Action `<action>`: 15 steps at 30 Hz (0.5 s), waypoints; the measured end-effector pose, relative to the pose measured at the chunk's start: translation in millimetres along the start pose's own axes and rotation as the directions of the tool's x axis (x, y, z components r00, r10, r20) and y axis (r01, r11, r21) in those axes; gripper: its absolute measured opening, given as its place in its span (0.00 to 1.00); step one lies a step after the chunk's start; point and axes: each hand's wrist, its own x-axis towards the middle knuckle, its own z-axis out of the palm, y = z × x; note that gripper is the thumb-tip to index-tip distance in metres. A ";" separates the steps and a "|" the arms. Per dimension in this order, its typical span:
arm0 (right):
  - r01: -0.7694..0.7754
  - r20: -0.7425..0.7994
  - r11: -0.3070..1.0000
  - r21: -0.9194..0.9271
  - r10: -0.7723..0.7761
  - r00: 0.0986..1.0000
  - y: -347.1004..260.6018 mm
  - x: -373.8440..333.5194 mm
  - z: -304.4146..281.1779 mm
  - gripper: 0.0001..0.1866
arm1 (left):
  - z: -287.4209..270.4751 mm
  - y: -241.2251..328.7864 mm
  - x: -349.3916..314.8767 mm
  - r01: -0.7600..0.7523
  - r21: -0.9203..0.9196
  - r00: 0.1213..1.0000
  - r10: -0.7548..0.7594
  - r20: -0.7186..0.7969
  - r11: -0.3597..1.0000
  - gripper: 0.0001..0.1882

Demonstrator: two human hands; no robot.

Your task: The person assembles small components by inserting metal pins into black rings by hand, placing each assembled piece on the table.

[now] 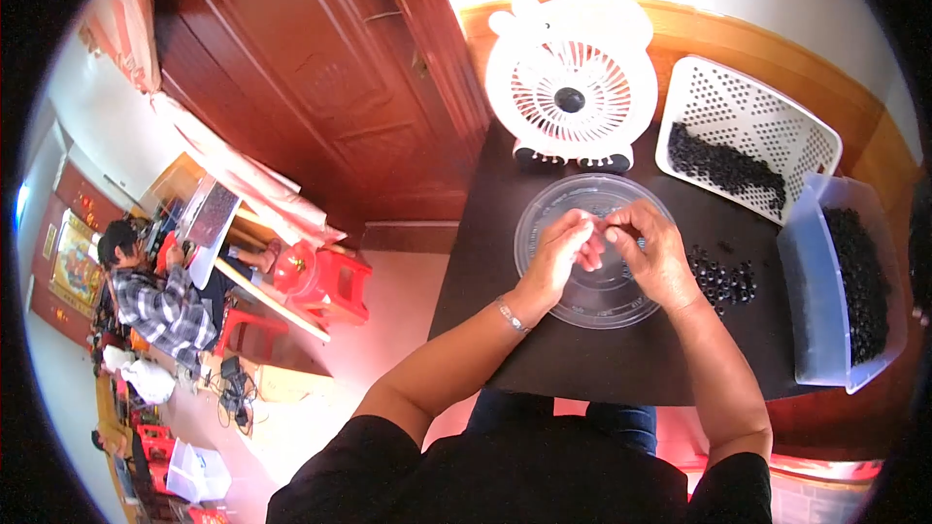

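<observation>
**Status: looks mid-batch, finished count unclear**

Left hand point(560, 254) and right hand point(649, 245) meet over a clear round dish point(522, 238), fingers bent, tips close together. Looks like a two-handed pinch on something tiny. Can't confirm: the piece is too small and half covered by fingers, so can't tell what either hand is grasping.

Where the parts are:
- small bits point(607, 209) in the dish, partly hidden by the hands
- loose dark ring-like pieces point(723, 281) on the dark table point(515, 359), just beside the dish on the right
- black pieces point(723, 163) in the lower part of a white perforated basket point(743, 87), behind those
- a big heap of black pieces point(856, 277) in a translucent bluish bin point(811, 301), far right

Progress, my read: one unit in work at the fingertips. Can't tell which pile is input and which is output, so no done/left split. If bin and basket are stock, most of the batch remains; if they're output, a lot is done.
</observation>
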 end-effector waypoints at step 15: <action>0.220 0.029 0.974 -0.055 -0.219 0.975 13.3 -9.6 3.5 0.17 | -1.9 5.8 0.2 0.243 -0.089 0.948 -0.218 0.232 0.966 0.08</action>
